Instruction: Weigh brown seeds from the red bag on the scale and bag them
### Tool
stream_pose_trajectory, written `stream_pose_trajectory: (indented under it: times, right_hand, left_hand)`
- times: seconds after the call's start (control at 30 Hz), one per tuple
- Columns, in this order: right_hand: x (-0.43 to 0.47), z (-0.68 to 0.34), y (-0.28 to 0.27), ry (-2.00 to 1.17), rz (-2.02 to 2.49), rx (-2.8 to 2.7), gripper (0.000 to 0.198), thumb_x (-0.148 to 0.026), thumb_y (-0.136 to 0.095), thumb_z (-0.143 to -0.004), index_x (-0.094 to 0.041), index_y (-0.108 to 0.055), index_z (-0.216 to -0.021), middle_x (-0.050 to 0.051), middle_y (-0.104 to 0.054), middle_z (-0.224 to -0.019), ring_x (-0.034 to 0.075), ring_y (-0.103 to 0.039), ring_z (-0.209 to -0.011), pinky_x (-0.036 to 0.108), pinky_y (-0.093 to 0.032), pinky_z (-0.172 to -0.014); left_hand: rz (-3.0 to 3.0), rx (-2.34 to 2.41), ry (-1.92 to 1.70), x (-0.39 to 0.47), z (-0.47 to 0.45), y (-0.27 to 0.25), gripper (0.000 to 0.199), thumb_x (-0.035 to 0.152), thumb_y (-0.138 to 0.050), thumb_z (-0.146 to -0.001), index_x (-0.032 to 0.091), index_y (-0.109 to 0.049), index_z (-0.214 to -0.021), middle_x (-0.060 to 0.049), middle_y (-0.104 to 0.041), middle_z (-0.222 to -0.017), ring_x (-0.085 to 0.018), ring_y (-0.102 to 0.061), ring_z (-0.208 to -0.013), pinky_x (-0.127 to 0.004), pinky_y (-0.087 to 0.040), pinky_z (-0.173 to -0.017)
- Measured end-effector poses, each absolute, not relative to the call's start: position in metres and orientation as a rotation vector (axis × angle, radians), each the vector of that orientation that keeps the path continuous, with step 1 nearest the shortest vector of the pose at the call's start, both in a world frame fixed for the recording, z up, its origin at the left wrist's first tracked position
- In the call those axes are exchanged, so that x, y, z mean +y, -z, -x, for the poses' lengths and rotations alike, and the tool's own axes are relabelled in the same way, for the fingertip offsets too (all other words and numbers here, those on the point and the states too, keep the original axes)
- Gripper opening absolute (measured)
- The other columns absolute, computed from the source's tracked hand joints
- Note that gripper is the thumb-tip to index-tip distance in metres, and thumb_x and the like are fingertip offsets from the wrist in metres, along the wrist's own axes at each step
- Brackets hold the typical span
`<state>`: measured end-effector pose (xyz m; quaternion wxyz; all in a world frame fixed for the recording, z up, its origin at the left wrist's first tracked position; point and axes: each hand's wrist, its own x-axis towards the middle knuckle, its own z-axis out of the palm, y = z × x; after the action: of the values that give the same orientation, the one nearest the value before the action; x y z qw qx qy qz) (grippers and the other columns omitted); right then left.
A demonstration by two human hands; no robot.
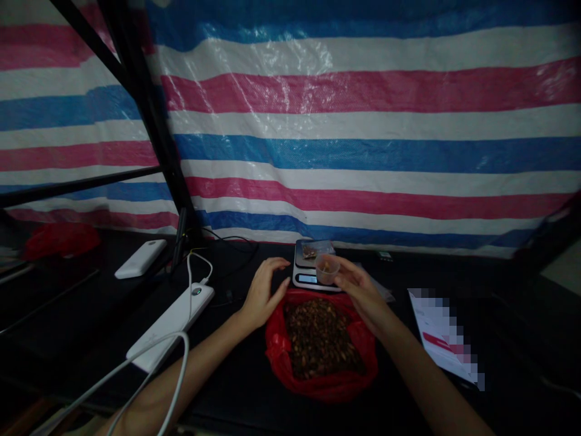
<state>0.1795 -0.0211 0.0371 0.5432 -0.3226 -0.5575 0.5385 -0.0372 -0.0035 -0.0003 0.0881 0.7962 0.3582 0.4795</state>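
My right hand (361, 289) grips a small clear plastic cup (327, 270), with a little brown matter inside, in front of a digital scale (297, 278). On the scale's platform lies a small clear bag (310, 251) with brown pieces in it. My left hand (267, 290) is empty, thumb and fingers apart, just left of the scale. Between my forearms an open red plastic bag (276, 339) holds a heap of small brown seed-like pieces (320, 339). The scale's display is lit, but its reading is too small to make out.
A white power bank (172, 327) with a white cable (186, 357) lies at left, with another white device (140, 259) behind it. A red bundle (61, 240) sits far left. At right lies a phone-like screen (442, 339), partly blurred out. Striped sheeting (363, 151) hangs behind the black table.
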Motion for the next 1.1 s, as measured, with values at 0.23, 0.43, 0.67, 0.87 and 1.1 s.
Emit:
stream_pose_trajectory:
  times: [0.23,0.43,0.67,0.87,1.1]
  right_hand:
    - [0.006,-0.202,-0.022,-1.098,0.918,-0.973,0.053,-0.045,-0.069,-0.069,-0.025,-0.059,-0.118,0.005,-0.067,-0.110,0.021,-0.064,-0.091,0.033,-0.050,-0.078]
    - [0.020,-0.220,-0.015,-1.024,0.935,-0.829,0.051,-0.044,-0.075,-0.060,-0.026,-0.065,-0.107,0.003,-0.070,-0.098,0.018,-0.065,-0.080,0.028,-0.050,-0.067]
    - [0.028,-0.225,-0.007,-1.009,0.940,-0.747,0.052,-0.045,-0.075,-0.059,-0.025,-0.064,-0.105,0.005,-0.070,-0.098,0.020,-0.066,-0.080,0.028,-0.049,-0.062]
    - [0.019,-0.221,-0.019,-0.956,0.969,-0.920,0.053,-0.046,-0.069,-0.067,-0.024,-0.059,-0.114,0.007,-0.066,-0.110,0.023,-0.064,-0.091,0.033,-0.050,-0.071]
    - [0.010,-0.206,-0.026,-0.934,0.944,-1.182,0.045,-0.043,-0.071,-0.066,-0.022,-0.058,-0.104,0.007,-0.066,-0.106,0.023,-0.060,-0.101,0.040,-0.042,-0.094]
  left_hand:
    - [-2.662,1.078,-0.965,0.087,-0.006,-0.023,0.056,0.043,-0.056,-0.081,0.012,-0.042,-0.126,-0.015,-0.048,-0.126,-0.027,-0.041,-0.119,-0.042,-0.032,-0.101]
    - [-2.653,1.195,-0.572,0.141,-0.060,-0.011,0.094,0.054,-0.067,-0.066,0.006,-0.029,-0.138,-0.024,-0.046,-0.131,-0.037,-0.043,-0.119,-0.046,-0.036,-0.095]
    - [-2.450,1.025,-0.834,0.137,-0.063,-0.009,0.043,0.043,-0.065,-0.072,0.015,-0.066,-0.104,-0.011,-0.067,-0.105,-0.025,-0.061,-0.097,-0.034,-0.043,-0.087]
    - [-1.883,0.807,-1.174,0.100,-0.032,-0.012,0.048,0.043,-0.064,-0.074,0.011,-0.064,-0.110,-0.010,-0.069,-0.099,-0.022,-0.063,-0.091,-0.034,-0.047,-0.084]
    - [-1.743,0.771,-1.368,0.061,-0.021,0.003,0.055,0.038,-0.070,-0.070,0.016,-0.058,-0.119,-0.008,-0.067,-0.102,-0.021,-0.060,-0.095,-0.036,-0.044,-0.091]
